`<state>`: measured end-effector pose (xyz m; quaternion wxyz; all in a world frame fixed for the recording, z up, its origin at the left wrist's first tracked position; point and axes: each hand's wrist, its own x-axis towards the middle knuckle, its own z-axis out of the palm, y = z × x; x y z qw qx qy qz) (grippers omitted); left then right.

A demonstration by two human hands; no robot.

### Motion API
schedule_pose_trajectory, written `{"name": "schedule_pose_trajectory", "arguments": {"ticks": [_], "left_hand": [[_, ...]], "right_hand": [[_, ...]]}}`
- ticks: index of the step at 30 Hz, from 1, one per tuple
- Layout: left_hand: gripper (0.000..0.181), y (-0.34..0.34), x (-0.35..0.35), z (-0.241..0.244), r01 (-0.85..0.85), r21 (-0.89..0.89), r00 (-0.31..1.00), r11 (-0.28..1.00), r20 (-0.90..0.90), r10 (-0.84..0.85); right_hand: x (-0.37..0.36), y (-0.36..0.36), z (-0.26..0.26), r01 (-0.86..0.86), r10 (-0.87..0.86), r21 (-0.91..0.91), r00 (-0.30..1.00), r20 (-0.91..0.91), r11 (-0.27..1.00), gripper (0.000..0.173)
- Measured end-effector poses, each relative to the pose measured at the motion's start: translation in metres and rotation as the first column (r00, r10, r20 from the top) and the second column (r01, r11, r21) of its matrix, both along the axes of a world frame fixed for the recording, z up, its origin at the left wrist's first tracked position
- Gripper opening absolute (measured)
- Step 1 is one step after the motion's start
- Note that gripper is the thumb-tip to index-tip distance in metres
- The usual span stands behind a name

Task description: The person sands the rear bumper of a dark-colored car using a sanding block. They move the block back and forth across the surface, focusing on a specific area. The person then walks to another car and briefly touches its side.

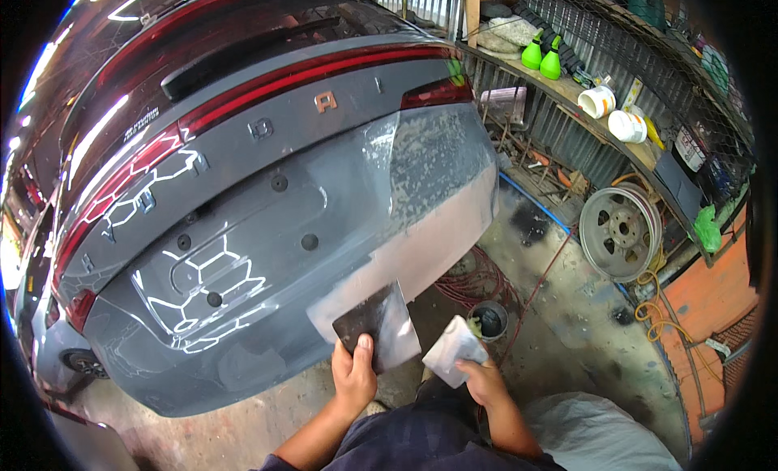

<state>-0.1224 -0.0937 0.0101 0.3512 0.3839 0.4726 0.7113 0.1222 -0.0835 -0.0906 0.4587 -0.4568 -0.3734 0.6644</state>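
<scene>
A dark sheet of sandpaper (378,325) is pinched in my left hand (357,374), held over the lower edge of a grey car's tailgate (340,185). My right hand (482,381) grips a pale, dusty flat pad or folded sheet (454,351); its exact kind is unclear. The two held things are apart. A pinkish-beige band of what looks like body filler (437,240) runs along the tailgate's lower right part. Above it lies a mottled grey patch (428,158), near the right tail light (437,94). Raised letters and round black plugs show on the tailgate.
A bucket (488,320) and a coiled red hose (471,282) stand on the floor right of the car. Farther right are a wheel rim (620,231) and a wooden shelf (565,91) with green bottles (550,64) and white tubs (627,126). A blue hose (535,200) crosses the floor.
</scene>
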Motion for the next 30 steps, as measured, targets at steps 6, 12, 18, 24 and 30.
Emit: {"name": "schedule_pose_trajectory", "arguments": {"ticks": [6, 12, 18, 24, 30], "left_hand": [[0.023, 0.017, 0.025, -0.014, 0.081, -0.12, 0.986, 0.989, 0.153, -0.062], [0.025, 0.056, 0.043, -0.018, 0.097, -0.154, 0.975, 0.983, 0.215, -0.062], [0.029, 0.09, 0.07, -0.009, 0.06, -0.143, 0.945, 0.988, 0.327, -0.01], [0.03, 0.104, 0.099, -0.013, -0.012, -0.194, 0.96, 0.981, 0.271, 0.065], [0.03, 0.118, 0.1, -0.008, -0.053, -0.158, 0.968, 0.986, 0.233, 0.089]], "right_hand": [[0.034, 0.06, -0.003, 0.071, -0.105, -0.112, 0.935, -0.338, 0.991, 0.054], [0.079, 0.138, 0.027, 0.147, -0.146, 0.151, 0.989, -0.017, 0.978, 0.061], [0.097, 0.201, 0.065, 0.033, -0.091, 0.304, 0.98, 0.18, 0.952, 0.065], [0.072, 0.266, 0.14, -0.477, -0.282, 0.714, 0.691, 0.665, 0.513, 0.061], [-0.008, 0.333, 0.182, -0.678, -0.524, 0.727, 0.583, 0.62, 0.106, 0.057]]}}
